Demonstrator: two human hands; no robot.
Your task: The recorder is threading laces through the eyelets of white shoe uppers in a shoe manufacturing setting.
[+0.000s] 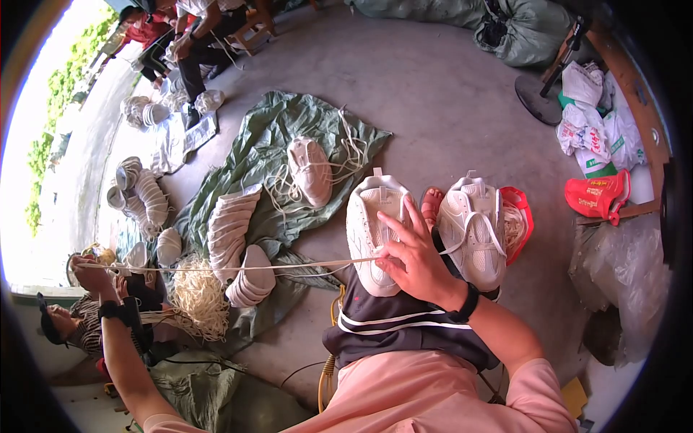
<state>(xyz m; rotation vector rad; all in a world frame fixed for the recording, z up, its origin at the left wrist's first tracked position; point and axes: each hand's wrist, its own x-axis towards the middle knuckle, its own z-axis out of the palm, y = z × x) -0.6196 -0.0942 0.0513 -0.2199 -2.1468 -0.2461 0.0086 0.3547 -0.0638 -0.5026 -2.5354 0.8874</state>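
Note:
A pale shoelace (pixel 310 265) runs taut and nearly level between my hands. Far out to the left, my left hand (pixel 94 276) is closed around one end of it. My right hand (pixel 415 252) lies over a white sneaker (pixel 372 270) on my lap, pinching the lace between thumb and index finger while its other fingers stretch over the tongue. My palm hides part of the sneaker's right side. Just right of it sits another white sneaker (pixel 473 238), with a lace looped across its front.
A green sheet (pixel 260 137) holds a lone shoe (pixel 310 169) and nested shoe uppers (pixel 234 227). A heap of laces (pixel 198 292) lies left. Behind the right sneaker is a red bag of laces (pixel 516 224). Other people (pixel 198 43) sit far left; another person (pixel 72 321) is near my left arm.

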